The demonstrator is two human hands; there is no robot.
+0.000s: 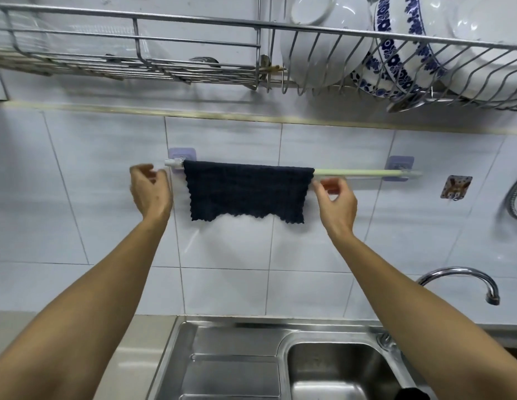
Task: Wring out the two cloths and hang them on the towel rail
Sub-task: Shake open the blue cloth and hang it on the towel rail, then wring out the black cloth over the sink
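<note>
A dark navy cloth (247,192) hangs spread over the left half of the pale green towel rail (352,172) on the tiled wall. My left hand (149,189) hovers just left of the cloth, near the rail's white end cap, fingers curled and apart, holding nothing. My right hand (335,197) is at the cloth's right edge, thumb and fingers close to the fabric; it holds nothing. A dark shape (413,394) lies at the sink's bottom edge; I cannot tell whether it is the second cloth.
A wire dish rack (194,50) with white and blue-patterned plates (401,44) hangs overhead. Below is a steel sink (332,370) with a drainboard (234,365) on the left, and a curved tap (465,280) at the right. A shower hose (515,197) hangs at the far right.
</note>
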